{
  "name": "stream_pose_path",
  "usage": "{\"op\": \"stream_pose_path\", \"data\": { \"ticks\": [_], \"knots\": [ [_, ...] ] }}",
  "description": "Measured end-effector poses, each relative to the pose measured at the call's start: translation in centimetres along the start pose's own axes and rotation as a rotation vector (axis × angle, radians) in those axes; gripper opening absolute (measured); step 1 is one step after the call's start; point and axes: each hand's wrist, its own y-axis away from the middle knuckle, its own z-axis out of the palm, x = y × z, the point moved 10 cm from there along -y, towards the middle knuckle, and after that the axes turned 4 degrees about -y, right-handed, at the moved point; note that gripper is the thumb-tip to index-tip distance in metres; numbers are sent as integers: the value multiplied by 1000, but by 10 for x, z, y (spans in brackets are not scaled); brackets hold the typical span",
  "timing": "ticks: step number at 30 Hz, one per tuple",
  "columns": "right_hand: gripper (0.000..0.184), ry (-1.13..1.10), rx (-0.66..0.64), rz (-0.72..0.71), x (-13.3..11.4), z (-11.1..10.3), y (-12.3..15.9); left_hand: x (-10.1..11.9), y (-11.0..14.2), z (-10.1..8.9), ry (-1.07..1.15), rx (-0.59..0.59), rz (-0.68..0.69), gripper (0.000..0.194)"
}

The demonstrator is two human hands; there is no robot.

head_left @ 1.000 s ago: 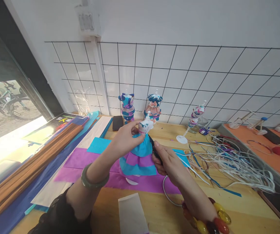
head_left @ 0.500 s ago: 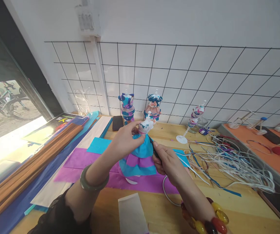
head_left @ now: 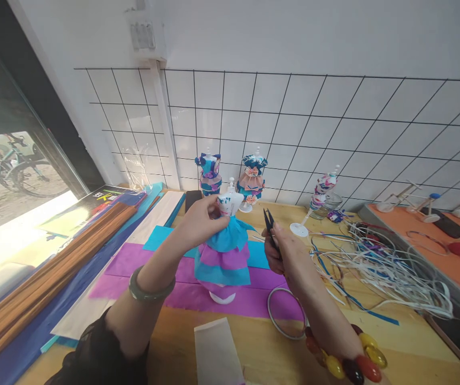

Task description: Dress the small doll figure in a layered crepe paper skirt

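Note:
A small white dress form point(head_left: 230, 204) stands in front of me, wearing a tiered skirt point(head_left: 222, 259) of blue and purple paper. My left hand point(head_left: 198, 222) pinches the form at its waist, fingers behind and thumb in front. To the right of the skirt, my right hand point(head_left: 288, 251) grips small black thread snips point(head_left: 269, 220) with the blades pointing up and apart. A gap separates the blades from the skirt, whose top blue tier sticks out in a point on that side. Beneath the form lie purple paper sheets point(head_left: 133, 267).
Behind stand dressed forms point(head_left: 209, 174), point(head_left: 253, 176) and a tilted one point(head_left: 325, 187). Tangled cords point(head_left: 394, 272) cover the right side near an orange tray point(head_left: 434, 235). Rolled brown paper point(head_left: 65, 267) lies left. A white ring point(head_left: 270, 310) and beige paper point(head_left: 219, 353) are in front.
My right hand has drawn the snips away from the skirt's waist, to the right. My left hand and the dress form have shifted slightly left, and the form stands more upright.

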Motion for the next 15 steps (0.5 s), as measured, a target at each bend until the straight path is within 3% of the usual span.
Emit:
{"op": "stream_pose_path", "data": {
  "ticks": [4, 8, 15],
  "knots": [
    [43, 230, 83, -106, -15, -3, 4, -6, 1, 7, 69, -82, -40, 24],
    [35, 381, 39, -137, -16, 3, 4, -5, 2, 12, 109, -119, -43, 25],
    [28, 486, 145, -195, -21, -19, -2, -7, 2, 17, 147, -182, -60, 24]
  ]
}}
